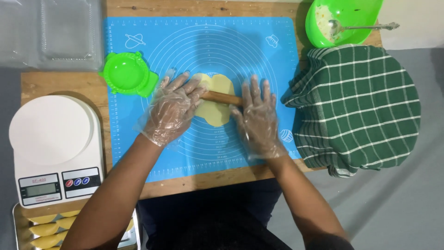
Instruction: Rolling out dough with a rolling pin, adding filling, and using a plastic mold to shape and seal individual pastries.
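Observation:
A flat piece of pale yellow dough (217,113) lies in the middle of a blue silicone baking mat (138,148). Across it rests a wooden rolling pin (222,97). My left hand (172,110), in a clear plastic glove, presses flat on the pin's left end. My right hand (257,118), also gloved, lies flat on the pin's right end. Both palms face down with fingers spread, and most of the pin is hidden under them.
A green dumpling press (127,74) sits at the mat's left edge. A white kitchen scale (53,148) stands left, above a metal tray (18,231) of folded yellow pastries. A green bowl (365,11) with a spoon sits top right, a green checked cloth (358,106) below it.

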